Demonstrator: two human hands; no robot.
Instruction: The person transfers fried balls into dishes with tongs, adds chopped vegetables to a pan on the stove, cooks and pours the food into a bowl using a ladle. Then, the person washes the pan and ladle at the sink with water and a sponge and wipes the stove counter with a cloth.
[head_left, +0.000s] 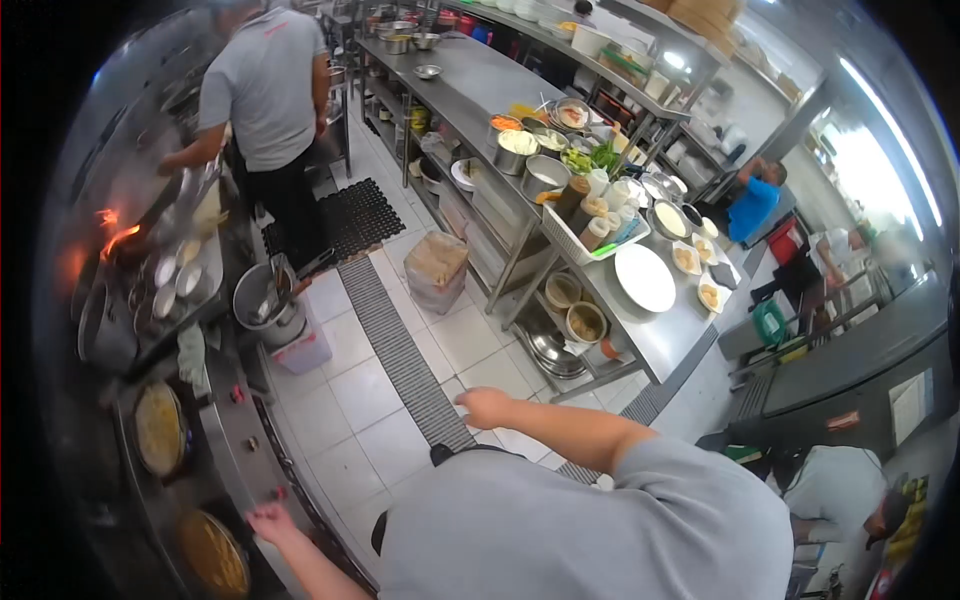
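My left hand (270, 522) is at the front edge of the stove, close to a red control knob (278, 492). Its fingers are loosely bent and apart, with nothing visible in them. Beside it on the stove, a round pan (213, 552) holds yellowish-brown food in liquid. Farther along sits another pan (160, 428) with pale yellow contents. My right hand (485, 408) hangs over the tiled floor in front of my body, its fingers curled in and nothing seen in them. It touches no object.
A co-worker (270, 90) stands at a flaming wok station (115, 235). A steel counter (660, 335) on the right bears a white oval plate (645, 278), bottles and bowls. A plastic bag (437, 270), a pot (270, 305) and a drain grate (395, 345) occupy the aisle. Other people are at right.
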